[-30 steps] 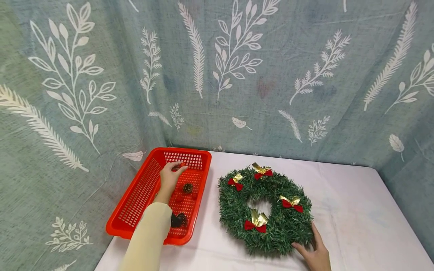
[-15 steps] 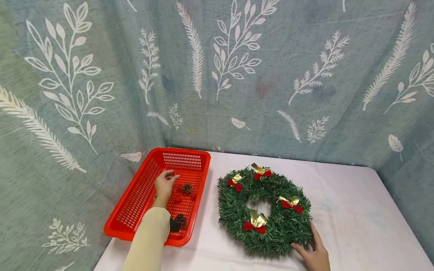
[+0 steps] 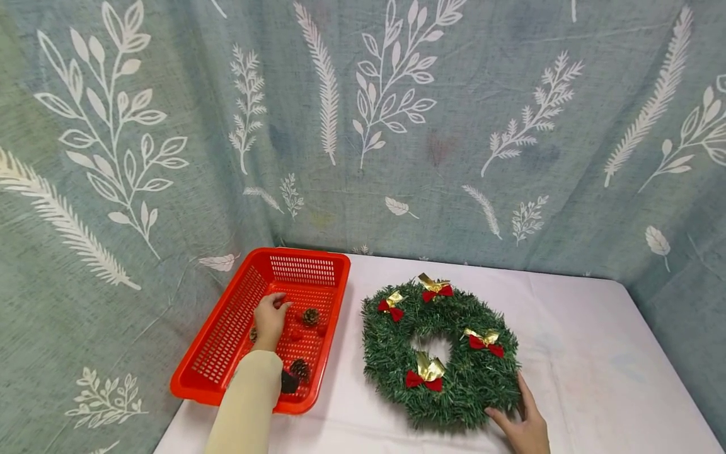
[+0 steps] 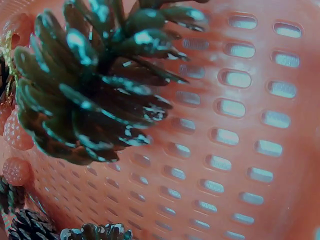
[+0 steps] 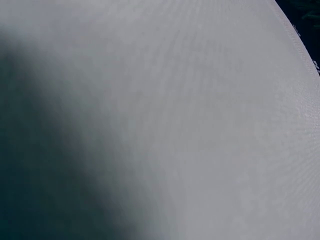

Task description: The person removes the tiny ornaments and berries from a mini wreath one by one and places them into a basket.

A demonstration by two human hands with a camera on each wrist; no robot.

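Note:
My left hand (image 3: 269,321) reaches down inside the red plastic basket (image 3: 344,284), thumb and forefinger bent toward each other. Whether a small red thing sits between those fingertips I cannot tell against the red basket. A brown pine cone (image 4: 95,90) looms close in the left wrist view; the hand itself is out of that picture. On the table lies a green wreath (image 3: 377,353) carrying several red bows (image 3: 424,380) with gold ribbon. My right hand (image 3: 526,425) touches its near right edge with thumb and forefinger spread and fairly straight.
Pine cones (image 3: 310,316), red berry-like balls (image 4: 17,171) and a black piece (image 3: 289,381) lie in the basket. Its perforated walls rise around the left hand. A white cloth (image 3: 601,366) covers the table, and a leaf-patterned curtain (image 3: 425,176) hangs behind and at both sides.
My left hand has moved back toward me and left within the basket. The red ball seen at its fingertips earlier no longer shows plainly. The right hand stays at the wreath.

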